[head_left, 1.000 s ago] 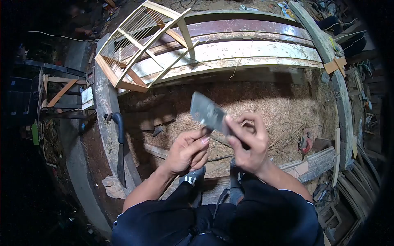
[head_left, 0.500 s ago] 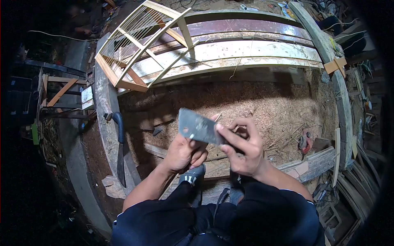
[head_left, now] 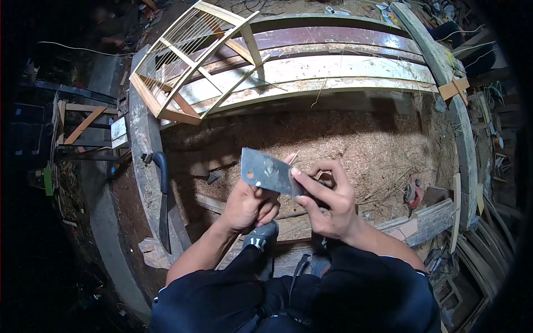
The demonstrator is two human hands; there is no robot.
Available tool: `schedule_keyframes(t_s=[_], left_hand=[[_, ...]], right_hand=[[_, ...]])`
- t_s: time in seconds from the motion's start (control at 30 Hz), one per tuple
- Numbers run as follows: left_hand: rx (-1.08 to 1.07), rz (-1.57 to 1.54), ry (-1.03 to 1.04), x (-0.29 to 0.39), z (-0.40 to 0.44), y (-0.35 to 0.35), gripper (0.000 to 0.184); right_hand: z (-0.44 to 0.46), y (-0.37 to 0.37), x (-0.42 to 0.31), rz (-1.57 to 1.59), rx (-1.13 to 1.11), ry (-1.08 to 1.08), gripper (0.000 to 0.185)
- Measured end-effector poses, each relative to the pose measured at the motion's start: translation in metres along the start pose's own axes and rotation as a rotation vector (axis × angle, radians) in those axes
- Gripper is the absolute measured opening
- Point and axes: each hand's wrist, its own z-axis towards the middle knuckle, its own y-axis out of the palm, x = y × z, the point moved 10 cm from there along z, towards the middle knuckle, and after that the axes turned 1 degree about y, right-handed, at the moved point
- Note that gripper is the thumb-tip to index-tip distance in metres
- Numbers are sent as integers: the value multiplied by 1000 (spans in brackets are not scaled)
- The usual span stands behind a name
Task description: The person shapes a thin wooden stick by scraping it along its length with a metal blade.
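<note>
My right hand [head_left: 331, 197] is closed on one end of a cleaver-like metal blade [head_left: 267, 172], a flat grey rectangle with a round hole near its far left corner. Any handle is hidden by the fingers. My left hand [head_left: 244, 206] is closed beneath and behind the blade, with one fingertip showing past its upper edge. Beside that fingertip juts the tip of a thin pale wooden stick [head_left: 295, 157]; it appears to be in my left hand, but the blade covers most of it.
A slatted wooden frame [head_left: 191, 64] rests on the far planks [head_left: 300, 66]. A dark, blue-handled machete [head_left: 162, 205] lies on the left beam [head_left: 141, 133]. Shavings [head_left: 361, 150] cover the ground. A red tool [head_left: 413, 194] lies at right. Another person's hand [head_left: 118, 43] shows at upper left.
The blade has tilted slightly, its face catching the light differently. Both hands keep nearly the same place and grip.
</note>
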Motion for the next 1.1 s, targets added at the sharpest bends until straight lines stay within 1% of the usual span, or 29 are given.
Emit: schedule_keyframes(t_s=[0.03, 0.13, 0.2, 0.27, 0.3, 0.53, 0.57, 0.6, 0.63, 0.7, 0.73, 0.8, 0.83, 0.87, 0.93, 0.97, 1.0, 1.03, 1.07, 1.1], left_hand=[[-70, 24, 36, -3, 4, -4, 9], [-73, 0, 41, -3, 3, 1, 9], [77, 3, -60, -3, 1, -3, 14], [-112, -34, 30, -2, 4, 0, 16], [-96, -64, 12, -3, 4, 2, 12], [-98, -19, -8, -3, 5, 3, 15], [-92, -27, -7, -5, 6, 1, 10], [-86, -35, -7, -6, 7, 0, 17], [-86, -34, -7, -4, 6, 2, 17], [-63, -12, -47, -2, 3, 6, 37], [-64, -11, -49, 0, 1, 8, 37], [-134, 102, -46, 3, -2, 15, 51], [-147, 92, -53, 3, -1, 15, 52], [-145, 90, -56, 2, -2, 16, 52], [-78, 96, -19, 6, 0, 16, 42], [-78, 93, -18, 4, 1, 15, 42], [-91, 107, -25, -1, 3, 12, 31], [-105, 123, -33, -6, 3, 9, 27], [-105, 127, -36, -9, 4, 6, 27], [-132, 23, 2, -7, 3, 5, 25]], right_hand=[[-1, 3, -2, -9, -37, -18, 53], [-1, 0, -6, -35, -5, -70, 53], [-1, 1, -3, -20, -11, -49, 52], [-2, 2, 2, 6, -21, -1, 50], [-1, 0, 0, 12, 17, -22, 49], [-2, 1, 1, -19, 16, -17, 47], [-2, 2, 3, -33, 16, -8, 48], [-2, 2, 5, -47, 17, 2, 48], [-1, 1, 5, -46, 18, 1, 48], [-1, -5, 15, -58, 60, 105, 48], [1, -9, 20, -58, 62, 106, 48], [3, -29, 36, -115, 144, 112, 47], [1, -27, 22, -190, 123, -43, 46], [-3, -24, 19, -189, 121, -40, 46], [-5, -21, 13, 17, 131, -14, 47], [-6, -19, 11, 73, 129, -19, 49], [-8, -20, 9, 74, 129, -16, 49], [-8, -13, 5, 32, 49, -25, 51], [-9, -5, 2, -9, -32, -35, 53], [-7, -4, 0, -5, -4, -61, 56]])
